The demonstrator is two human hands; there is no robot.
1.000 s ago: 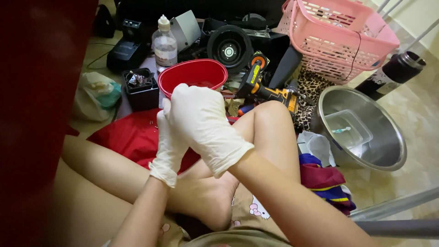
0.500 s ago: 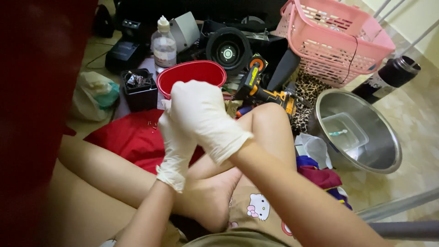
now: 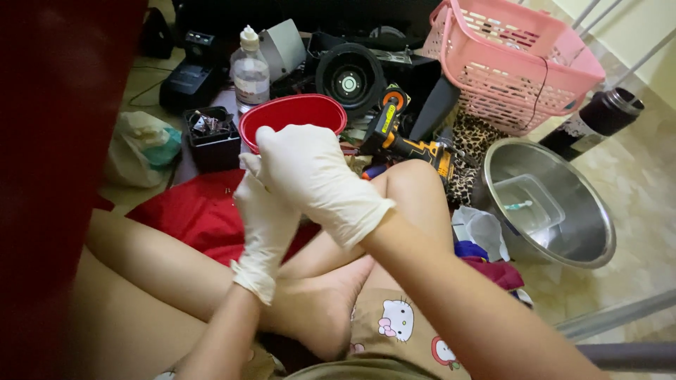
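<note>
Far left: a dark red surface (image 3: 49, 141) fills the edge of the view, out of focus.
Bag: a pale plastic bag (image 3: 141, 146) with something green inside lies on the floor.
Black box: a small open box (image 3: 210, 134) of metal bits stands just right of the bag.
Bottle: a clear bottle (image 3: 250, 70) with a white nozzle stands upright behind the box.
Red cloth: a cloth (image 3: 193, 211) lies on the floor under the legs.
Left hand: the left hand (image 3: 264, 225), in a white glove, is raised with fingers up, its grip hidden behind the other hand, so I cannot tell whether it is spread or pressed together.
Right hand: the right hand (image 3: 313, 176), also gloved in white, lies over the left hand's fingers, touching them; its grip is curled, but whether it pinches anything cannot be told.
Bowl: a red bowl (image 3: 292, 112) sits just behind both hands, its near rim hidden by them.
Drill: a yellow and black drill (image 3: 405, 141) lies beyond the knee (image 3: 415, 186).
Basket: a pink basket (image 3: 514, 63) stands at the back.
Basin: a steel basin (image 3: 549, 200) on the floor holds a clear tub.
Flask: a dark flask (image 3: 595, 119) lies tilted near the basin.
</note>
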